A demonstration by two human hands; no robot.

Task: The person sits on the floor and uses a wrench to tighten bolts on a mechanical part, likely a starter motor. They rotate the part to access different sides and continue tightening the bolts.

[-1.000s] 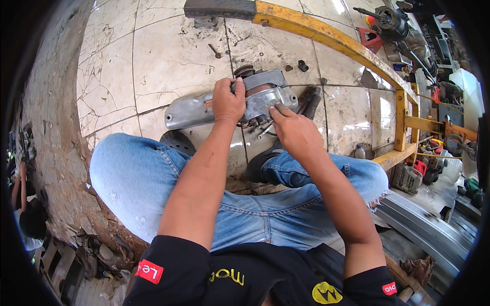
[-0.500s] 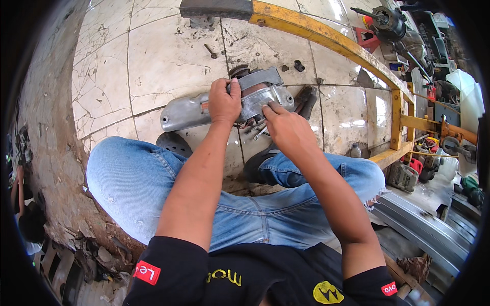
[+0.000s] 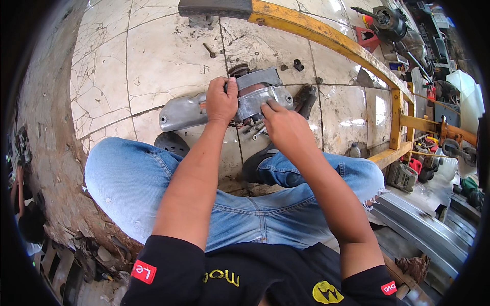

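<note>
On the tiled floor in front of me is a grey metal alternator (image 3: 250,103) with a brown band round its middle and a dark pulley (image 3: 239,70) at its far end. My left hand (image 3: 222,99) is wrapped round its left side, the thumb on top. At the near right of the housing, my right hand (image 3: 287,124) is closed, fingertips pinched together against the metal; whatever they hold is hidden. A long grey metal cover (image 3: 181,113) extends leftward beside the alternator. Below the housing, partly hidden, lie slim metal tools (image 3: 259,133).
A yellow metal frame (image 3: 326,38) arches across the far and right side. A bolt (image 3: 209,50) and a small black part (image 3: 298,65) lie on the tiles. My bent legs in jeans flank the work. Bottles, containers and a red stand (image 3: 367,38) crowd the right.
Both hands stay on the alternator, with the left hand shifted very slightly left. The right fingertips have drawn in a little at the housing.
</note>
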